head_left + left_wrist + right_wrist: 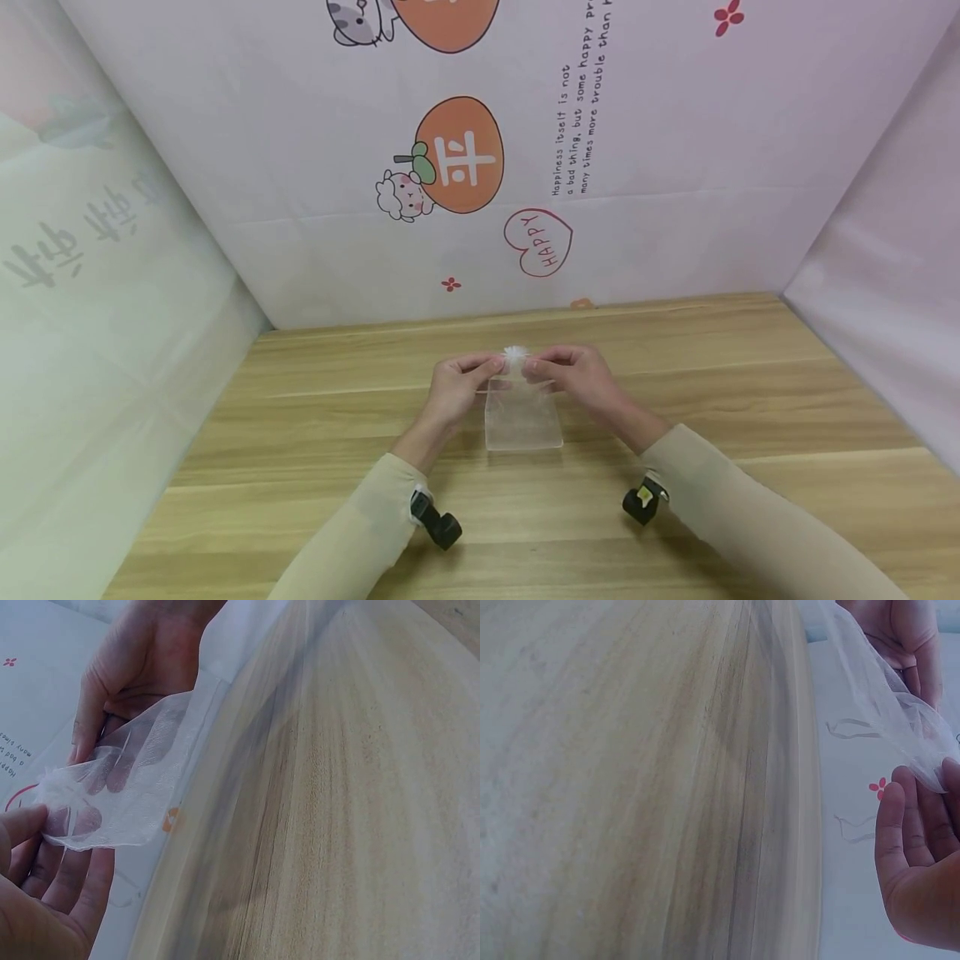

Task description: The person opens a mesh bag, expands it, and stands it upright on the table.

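Note:
A small sheer white drawstring pouch (522, 425) hangs between both hands above the wooden table, its gathered frilly top uppermost. My left hand (453, 387) pinches the pouch's neck on the left side between thumb and fingers. On the opposite side, my right hand (583, 379) pinches near the neck with thumb and index finger. In the left wrist view, fingers show through the thin fabric of the pouch (142, 761). The right wrist view catches the pouch (881, 697) at the right edge, beside the right hand (922, 877). No contents can be made out inside.
The wood-grain table (345, 417) spreads around the hands. Behind it rises a white printed cloth (322, 167) with orange fruit drawings and lettering. More pale cloth (112, 333) stands at the left. Small black cameras (442, 527) are strapped to both wrists.

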The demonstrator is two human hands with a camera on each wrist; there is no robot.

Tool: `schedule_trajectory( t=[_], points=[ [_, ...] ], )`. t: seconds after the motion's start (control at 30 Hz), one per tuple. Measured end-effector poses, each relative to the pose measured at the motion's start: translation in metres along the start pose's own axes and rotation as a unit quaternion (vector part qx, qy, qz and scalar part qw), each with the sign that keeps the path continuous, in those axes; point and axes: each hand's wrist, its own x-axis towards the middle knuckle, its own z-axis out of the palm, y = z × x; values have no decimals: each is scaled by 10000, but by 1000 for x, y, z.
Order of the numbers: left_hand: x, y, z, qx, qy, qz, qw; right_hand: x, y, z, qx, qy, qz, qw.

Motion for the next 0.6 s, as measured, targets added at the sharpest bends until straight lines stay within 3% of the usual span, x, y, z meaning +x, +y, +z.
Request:
schedule_trajectory(
  t=[0.6],
  points=[
    [-2,0,1,76,96,-114,9999,0,2,-1,114,83,-109,9998]
  ],
)
